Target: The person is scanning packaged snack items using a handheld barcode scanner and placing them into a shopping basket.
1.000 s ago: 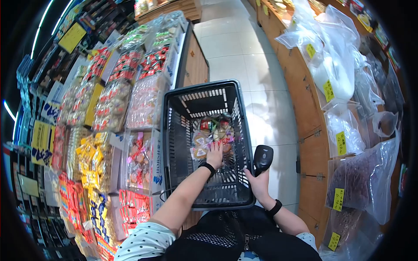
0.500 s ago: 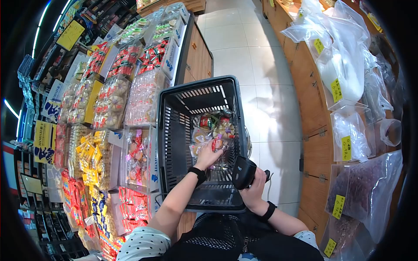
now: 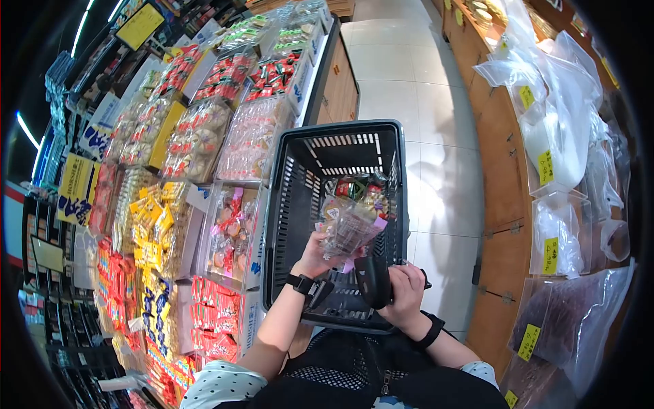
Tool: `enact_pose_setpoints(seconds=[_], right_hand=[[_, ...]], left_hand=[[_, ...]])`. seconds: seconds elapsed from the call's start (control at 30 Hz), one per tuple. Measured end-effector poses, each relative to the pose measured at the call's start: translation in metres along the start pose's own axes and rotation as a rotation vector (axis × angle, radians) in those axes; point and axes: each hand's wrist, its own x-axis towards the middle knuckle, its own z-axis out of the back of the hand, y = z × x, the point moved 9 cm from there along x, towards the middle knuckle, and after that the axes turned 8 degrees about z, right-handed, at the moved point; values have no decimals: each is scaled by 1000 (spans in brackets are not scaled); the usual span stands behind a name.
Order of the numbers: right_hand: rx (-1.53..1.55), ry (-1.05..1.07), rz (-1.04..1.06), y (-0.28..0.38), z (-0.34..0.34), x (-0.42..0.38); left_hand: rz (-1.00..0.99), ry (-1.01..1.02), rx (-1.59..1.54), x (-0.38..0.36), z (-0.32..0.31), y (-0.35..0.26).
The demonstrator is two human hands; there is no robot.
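Note:
My left hand (image 3: 313, 256) is closed on a clear plastic snack packet (image 3: 351, 230) with pink-purple ends, raised over the basket. My right hand (image 3: 405, 294) grips a black handheld barcode scanner (image 3: 372, 281), whose head points toward the packet. Both are above the near part of a black shopping basket (image 3: 289, 235) with slotted walls. Inside the basket, toward its right side, lie several wrapped snack packets (image 3: 353, 187) in red, green and clear film, partly covered by the held packet.
On the left, a sloped display holds clear bins of yellow packets (image 3: 155, 221), red packets (image 3: 216, 310) and other snacks. Wooden cabinets (image 3: 503, 232) with plastic-covered bins (image 3: 562, 225) line the right. Between them runs a tiled floor (image 3: 443, 184).
My left hand has lifted a packet from among the others in the basket and drawn it toward the scanner. The view has shifted, so the basket appears farther right.

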Motion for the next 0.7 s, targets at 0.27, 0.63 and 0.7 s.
enact_pose_setpoints(seconds=[0.27, 0.63, 0.7], right_hand=[[9, 43, 36, 1, -4, -1], [-73, 11, -59, -19, 0, -19], [-69, -5, -76, -20, 1, -21]], left_hand=[[-98, -220, 265, -61, 3, -15], [-597, -1284, 511, -253, 125, -113], [-635, -1609, 1004, -271, 131, -136]])
